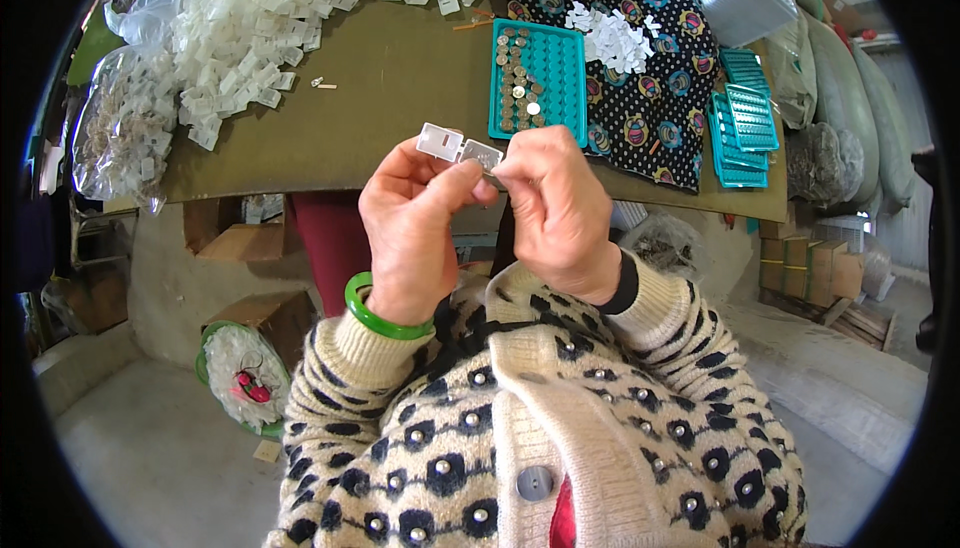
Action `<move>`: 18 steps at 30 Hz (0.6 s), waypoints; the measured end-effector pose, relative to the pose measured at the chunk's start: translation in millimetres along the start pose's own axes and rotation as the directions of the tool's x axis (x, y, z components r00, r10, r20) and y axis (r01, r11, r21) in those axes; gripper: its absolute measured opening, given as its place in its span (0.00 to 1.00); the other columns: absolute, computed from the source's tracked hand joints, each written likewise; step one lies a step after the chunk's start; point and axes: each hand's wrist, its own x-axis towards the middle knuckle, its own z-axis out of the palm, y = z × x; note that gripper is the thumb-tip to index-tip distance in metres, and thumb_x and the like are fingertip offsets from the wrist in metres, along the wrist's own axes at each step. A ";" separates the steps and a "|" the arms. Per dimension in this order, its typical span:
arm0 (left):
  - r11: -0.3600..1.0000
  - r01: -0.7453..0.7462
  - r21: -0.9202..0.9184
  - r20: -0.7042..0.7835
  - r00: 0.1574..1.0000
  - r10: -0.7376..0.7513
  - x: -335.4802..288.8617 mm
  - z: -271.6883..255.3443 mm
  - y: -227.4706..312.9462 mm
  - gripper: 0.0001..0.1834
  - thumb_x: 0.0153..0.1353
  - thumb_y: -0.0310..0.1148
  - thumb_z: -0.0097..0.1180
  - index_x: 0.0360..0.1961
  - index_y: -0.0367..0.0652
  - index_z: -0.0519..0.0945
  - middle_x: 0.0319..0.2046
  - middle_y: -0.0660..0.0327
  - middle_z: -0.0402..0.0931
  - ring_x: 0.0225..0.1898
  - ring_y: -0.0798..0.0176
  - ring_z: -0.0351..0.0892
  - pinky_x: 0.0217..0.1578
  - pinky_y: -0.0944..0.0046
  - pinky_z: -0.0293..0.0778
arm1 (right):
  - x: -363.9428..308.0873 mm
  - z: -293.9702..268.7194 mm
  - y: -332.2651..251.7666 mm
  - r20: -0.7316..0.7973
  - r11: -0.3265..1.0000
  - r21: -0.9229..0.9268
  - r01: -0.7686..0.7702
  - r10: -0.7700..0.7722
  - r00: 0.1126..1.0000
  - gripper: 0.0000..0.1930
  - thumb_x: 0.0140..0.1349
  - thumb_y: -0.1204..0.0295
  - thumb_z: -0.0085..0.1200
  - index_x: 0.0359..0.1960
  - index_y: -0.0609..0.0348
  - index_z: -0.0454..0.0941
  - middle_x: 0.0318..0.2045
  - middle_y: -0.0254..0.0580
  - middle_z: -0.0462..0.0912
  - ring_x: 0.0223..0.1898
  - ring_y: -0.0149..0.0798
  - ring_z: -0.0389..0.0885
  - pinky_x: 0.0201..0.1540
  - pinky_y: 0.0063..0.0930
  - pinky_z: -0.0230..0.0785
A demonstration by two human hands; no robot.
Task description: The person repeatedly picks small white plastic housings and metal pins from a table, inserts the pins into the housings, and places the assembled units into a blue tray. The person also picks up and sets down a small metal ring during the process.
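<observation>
A small clear plastic box (440, 142) with a hinged lid, swung open, is pinched between the thumb and fingers of my left hand (408, 223). The fingers of my right hand (565, 203) are closed in a pinch at the box's right edge; whatever they hold is too small or hidden to tell. Just beyond my hands lies a teal tray (565, 73) with rows of hollows. Round, shiny, coin-like pieces (518, 92) fill part of its left side.
A big heap of similar clear boxes (260, 23) covers the table's far left, beside a bulging plastic bag (125, 128). White slips (610, 38) lie on a dark patterned cloth (640, 133). More teal trays (742, 123) are stacked at right. The table's near edge runs beneath my hands.
</observation>
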 end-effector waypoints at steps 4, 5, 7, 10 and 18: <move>0.915 0.290 -0.279 0.134 0.956 -0.262 1.2 -10.7 7.3 0.13 0.59 0.22 0.57 0.46 0.33 0.76 0.31 0.60 0.79 0.28 0.67 0.78 0.34 0.67 0.77 | 0.5 1.0 -4.5 0.012 0.929 0.254 -0.270 0.276 0.961 0.07 0.61 0.86 0.54 0.37 0.63 0.71 0.31 0.41 0.75 0.29 0.34 0.77 0.34 0.26 0.72; 0.884 0.336 -0.325 0.168 0.940 -0.296 1.7 -11.8 7.8 0.13 0.59 0.22 0.56 0.46 0.34 0.75 0.31 0.60 0.79 0.28 0.67 0.78 0.34 0.67 0.77 | 0.9 0.2 -6.1 0.052 0.856 0.370 -0.361 0.369 0.928 0.06 0.62 0.84 0.54 0.38 0.63 0.71 0.30 0.39 0.75 0.28 0.31 0.76 0.33 0.24 0.71; 0.876 0.363 -0.317 0.156 0.931 -0.329 1.6 -13.2 8.8 0.17 0.60 0.25 0.56 0.51 0.36 0.73 0.33 0.61 0.78 0.31 0.67 0.77 0.35 0.66 0.74 | 2.3 -1.5 -8.5 0.168 0.642 0.565 -0.518 0.525 0.834 0.05 0.65 0.81 0.54 0.39 0.62 0.71 0.29 0.35 0.75 0.26 0.25 0.74 0.31 0.18 0.69; 0.884 0.364 -0.295 0.136 0.931 -0.338 -0.3 -14.0 12.0 0.19 0.61 0.27 0.56 0.54 0.37 0.72 0.34 0.61 0.78 0.33 0.66 0.76 0.36 0.66 0.73 | 6.2 -3.3 -7.5 0.352 0.311 0.718 -0.623 0.609 0.710 0.05 0.67 0.78 0.54 0.41 0.62 0.71 0.29 0.33 0.76 0.25 0.22 0.73 0.29 0.14 0.66; 0.967 -0.219 0.129 0.011 0.976 0.220 -14.3 2.7 13.2 0.20 0.59 0.13 0.54 0.53 0.30 0.71 0.37 0.56 0.78 0.29 0.68 0.80 0.28 0.71 0.77 | 5.6 -1.3 -10.7 0.521 0.004 0.745 -0.667 0.621 0.586 0.10 0.65 0.75 0.57 0.45 0.63 0.70 0.31 0.36 0.78 0.25 0.25 0.75 0.29 0.17 0.69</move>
